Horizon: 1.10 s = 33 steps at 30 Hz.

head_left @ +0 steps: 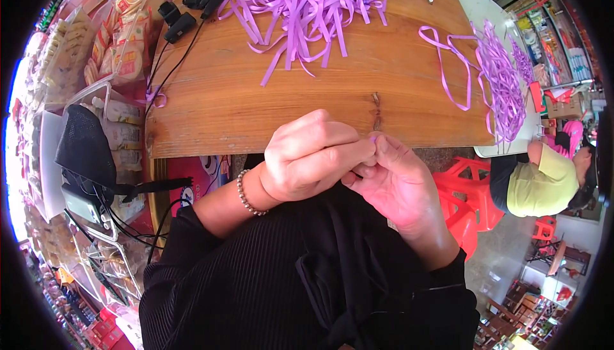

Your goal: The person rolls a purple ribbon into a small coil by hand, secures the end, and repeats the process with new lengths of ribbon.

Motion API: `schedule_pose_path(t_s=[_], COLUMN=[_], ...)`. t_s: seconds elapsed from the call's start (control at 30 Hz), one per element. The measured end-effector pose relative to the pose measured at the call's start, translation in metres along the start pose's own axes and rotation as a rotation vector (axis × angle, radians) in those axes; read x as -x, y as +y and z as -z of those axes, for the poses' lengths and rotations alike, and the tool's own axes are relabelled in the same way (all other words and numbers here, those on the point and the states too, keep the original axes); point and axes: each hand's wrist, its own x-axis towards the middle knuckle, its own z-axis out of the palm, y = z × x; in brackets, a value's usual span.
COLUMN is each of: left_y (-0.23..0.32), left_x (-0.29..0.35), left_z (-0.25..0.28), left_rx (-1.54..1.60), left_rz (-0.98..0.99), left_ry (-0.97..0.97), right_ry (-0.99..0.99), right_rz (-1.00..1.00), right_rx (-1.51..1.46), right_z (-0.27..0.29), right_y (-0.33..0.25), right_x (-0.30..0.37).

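Just in front of the wooden table's near edge, my two hands meet at the fingertips. My left hand (313, 155), with a beaded bracelet (248, 193) on its wrist, is closed in a pinch. Against it my right hand (403, 183) is closed too, thumb and fingers pressed together. A tiny bit of purple ribbon (373, 139) peeks out between the fingertips; the rest of it is hidden by the fingers. On the table's far side lies a large loose heap of purple ribbons (313, 4).
A second bundle of purple ribbons (505, 87) lies on a white surface at the right. Black cabled devices (176, 22) sit at the table's far left. Packaged goods (121, 55) line the left. Red stools (464, 190) stand at right, near a person in yellow (543, 183).
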Motion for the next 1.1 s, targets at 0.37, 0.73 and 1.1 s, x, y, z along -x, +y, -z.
schedule_pose_path(t_s=[0.37, 0.73, 1.1], left_y=[-0.003, 0.006, 0.019], left_x=[-0.006, -0.005, -0.004], left_z=[0.002, 0.012, 0.008], left_rx=[0.320, 0.419, 0.430], left_rz=[0.268, 0.526, 0.859], left_ry=[-0.126, -0.272, -0.211], right_ry=[0.055, 0.062, 0.171], right_rz=[0.032, 0.205, 0.413], right_rx=[0.148, 0.567, 0.787], right_z=[0.012, 0.007, 0.002], right_y=[-0.003, 0.000, 0.005], right_x=[0.003, 0.005, 0.001])
